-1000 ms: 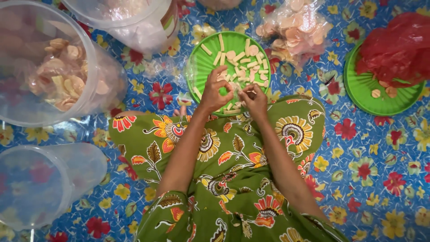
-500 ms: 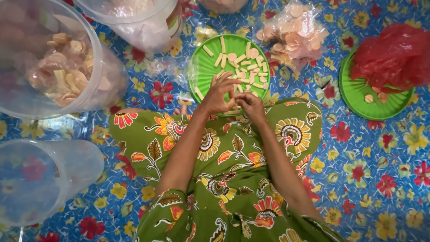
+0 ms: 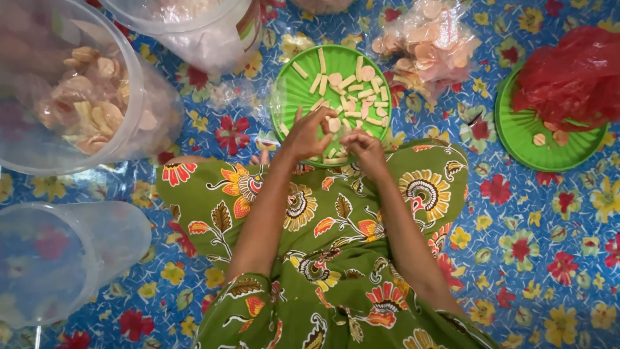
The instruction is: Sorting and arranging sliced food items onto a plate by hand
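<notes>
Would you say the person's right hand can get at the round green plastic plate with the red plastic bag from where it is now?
Probably yes: the right hand is at the nearer plate, and only bare floral mat lies between it and that green plate.

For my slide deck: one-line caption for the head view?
Both hands, left hand and right hand, pick through pale cracker pieces on a green plate.
</notes>
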